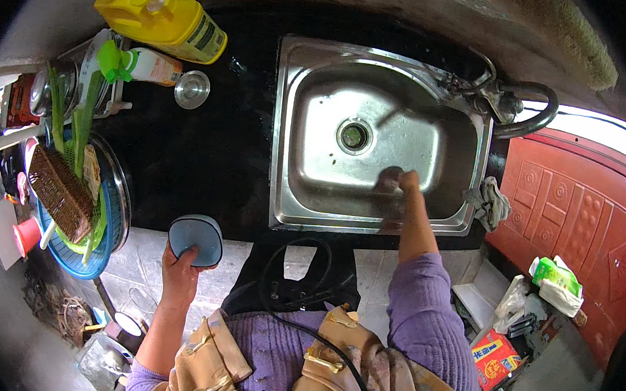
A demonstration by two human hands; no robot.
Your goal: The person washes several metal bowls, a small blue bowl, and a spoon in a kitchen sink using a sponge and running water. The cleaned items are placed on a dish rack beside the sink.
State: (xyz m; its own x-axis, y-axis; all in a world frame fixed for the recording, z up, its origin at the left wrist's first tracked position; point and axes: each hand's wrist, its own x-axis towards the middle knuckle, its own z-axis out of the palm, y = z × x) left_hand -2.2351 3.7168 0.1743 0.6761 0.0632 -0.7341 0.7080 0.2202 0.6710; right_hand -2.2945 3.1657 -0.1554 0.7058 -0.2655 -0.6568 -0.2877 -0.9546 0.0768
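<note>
My left hand (179,274) grips a blue-grey bowl with a dark rim (192,232), the thumb over its near side. It is in front of the counter's edge, to the left of the sink. My right hand (410,180) reaches down into the stainless steel sink (296,132), over the near right part of its basin. Its fingers are hidden by the steep view, so whether it holds anything cannot be told. A dark shape (390,179), perhaps a shadow or reflection, shows beside it. The round drain (354,136) has greenish matter in it.
A curved faucet (527,111) stands at the sink's back right, a grey cloth (492,204) at its right edge. On the black counter (205,147) are a yellow jug (163,23), a spray bottle (154,67) and a clear lid (192,89). Baskets (62,190) crowd the left.
</note>
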